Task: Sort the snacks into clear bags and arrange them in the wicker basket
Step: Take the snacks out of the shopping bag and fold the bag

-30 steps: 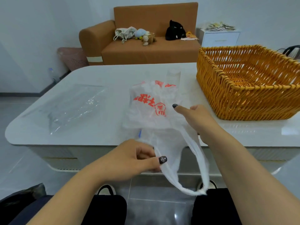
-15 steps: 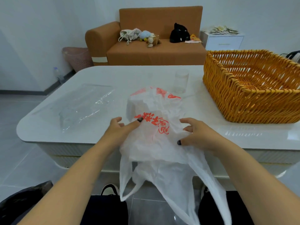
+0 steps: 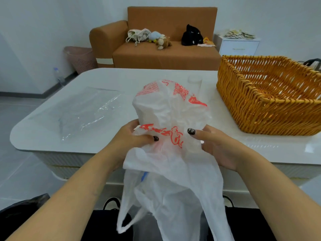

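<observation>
So both hands are now clamped on the shopping bag: the left hand has its fingers curled into the plastic on the left side, thumb pinching down near the red print, and the right hand grips the right side with its thumb pressed on top. That's new. Half a second ago the fingers were just lying spread on the bag at the near edge of the surface, and a second ago the left hand was only pinching a handle down low. Since then the bag has been lifted and stood up, bottom end high, handles dangling toward the lap. Looks to me like a setup for getting the snacks out, maybe by tipping, but I can't actually see any snacks through the white plastic. The clear bags sit flat on the left of the surface, untouched, and the basket on the right has nothing in it that I can see. So sorting hasn't really started yet.
</observation>
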`<state>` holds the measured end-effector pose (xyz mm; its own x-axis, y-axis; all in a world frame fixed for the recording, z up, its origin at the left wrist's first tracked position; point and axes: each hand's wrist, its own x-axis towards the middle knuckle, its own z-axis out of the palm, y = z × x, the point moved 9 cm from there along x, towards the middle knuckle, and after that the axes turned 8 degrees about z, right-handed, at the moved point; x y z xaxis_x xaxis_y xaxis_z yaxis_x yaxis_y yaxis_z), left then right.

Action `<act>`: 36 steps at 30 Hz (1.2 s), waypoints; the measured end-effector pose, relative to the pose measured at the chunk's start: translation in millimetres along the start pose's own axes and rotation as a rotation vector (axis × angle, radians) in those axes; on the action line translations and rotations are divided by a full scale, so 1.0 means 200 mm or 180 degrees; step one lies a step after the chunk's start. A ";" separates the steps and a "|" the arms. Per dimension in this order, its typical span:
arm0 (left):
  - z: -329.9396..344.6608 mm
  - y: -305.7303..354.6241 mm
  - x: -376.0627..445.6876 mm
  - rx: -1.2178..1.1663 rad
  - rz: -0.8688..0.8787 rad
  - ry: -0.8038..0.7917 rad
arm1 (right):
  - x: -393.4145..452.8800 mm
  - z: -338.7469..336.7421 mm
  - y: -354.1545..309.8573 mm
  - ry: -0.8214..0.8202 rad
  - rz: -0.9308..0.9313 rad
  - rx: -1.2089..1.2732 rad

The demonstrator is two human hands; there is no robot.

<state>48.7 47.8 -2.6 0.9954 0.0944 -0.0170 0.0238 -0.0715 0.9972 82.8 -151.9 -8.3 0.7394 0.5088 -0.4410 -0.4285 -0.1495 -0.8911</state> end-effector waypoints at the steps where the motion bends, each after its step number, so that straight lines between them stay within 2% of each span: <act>1: 0.02 0.00 -0.01 0.0004 -0.0009 -0.0075 | 0.00 0.02 0.00 -0.0053 -0.0071 0.0072; 4: 0.08 -0.02 -0.03 -0.0319 -0.0243 -0.0510 | 0.01 0.06 0.00 0.0031 -0.0223 0.0077; 7: 0.09 -0.04 -0.06 -0.0963 -0.0564 -0.0664 | 0.04 0.02 0.01 0.0247 -0.0195 0.0204; 11: 0.14 -0.05 -0.11 -0.1171 -0.0859 -0.1046 | 0.01 -0.02 -0.03 0.0489 -0.0350 0.0094; 13: 0.18 -0.05 -0.14 -0.1213 -0.0961 -0.1228 | -0.03 -0.06 -0.07 0.0704 -0.0588 0.0290; 17: 0.24 -0.06 -0.15 -0.1275 -0.0849 -0.1539 | -0.13 -0.16 -0.15 0.1502 -0.1283 0.0620; 22: 0.29 -0.10 -0.13 -0.1828 -0.0997 -0.1372 | -0.27 -0.22 -0.24 0.2453 -0.2466 0.0169; 27: 0.36 -0.12 -0.18 -0.1548 -0.1018 -0.1572 | -0.32 -0.22 -0.23 0.3039 -0.2878 -0.0333; 30: 0.40 -0.11 -0.18 -0.0527 -0.0738 -0.1355 | -0.30 -0.20 -0.21 0.3038 -0.2892 -0.0304; 34: 0.31 -0.14 -0.12 -0.0206 -0.0805 -0.0685 | -0.23 -0.22 -0.20 0.2612 -0.2403 0.0112; 36: 0.23 -0.14 -0.09 -0.0180 -0.0803 -0.0469 | -0.17 -0.27 -0.17 0.2180 -0.2030 0.0507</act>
<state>33.8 1.4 -32.8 0.9616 -0.0435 -0.2712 0.2711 -0.0083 0.9625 99.6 -210.6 31.4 0.9807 -0.1609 0.1115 0.1327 0.1280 -0.9829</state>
